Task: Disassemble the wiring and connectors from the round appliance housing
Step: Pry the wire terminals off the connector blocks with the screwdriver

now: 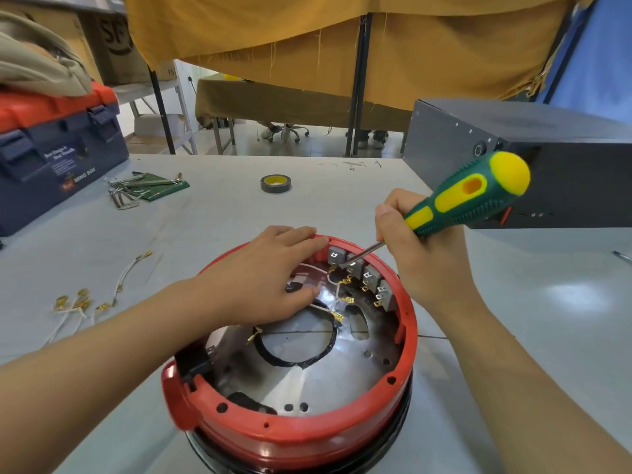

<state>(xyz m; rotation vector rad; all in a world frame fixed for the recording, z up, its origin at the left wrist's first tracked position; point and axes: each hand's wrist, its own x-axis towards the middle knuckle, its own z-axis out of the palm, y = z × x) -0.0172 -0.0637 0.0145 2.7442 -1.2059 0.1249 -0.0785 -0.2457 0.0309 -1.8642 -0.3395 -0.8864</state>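
We are in a workshop, with yellow cloth hanging over a far table and a big grey table in front of us. A blue and red toolbox stands at the far left and a dark metal box at the far right. Between them lie some hex keys and a roll of tape. A few white wires with gold ends lie loose on the table to our left, well apart from the work. The round red housing sits right in front of us, near the table edge, open side up. Our left hand lies on its far rim with the fingers spread flat, and the thumb reaches down inside; we think it is keeping the housing from sliding. Our right hand is curled around a green and yellow screwdriver. The screwdriver slants from up on the right down to the left, and its thin tip touches the row of grey connector blocks on the far right inside wall. The right hand is the nearer one to those blocks. White wires with gold clips hang just below the blocks, some plugged in. We think the next push must go along that slant, into the block, and the tip could slip toward our left fingers.
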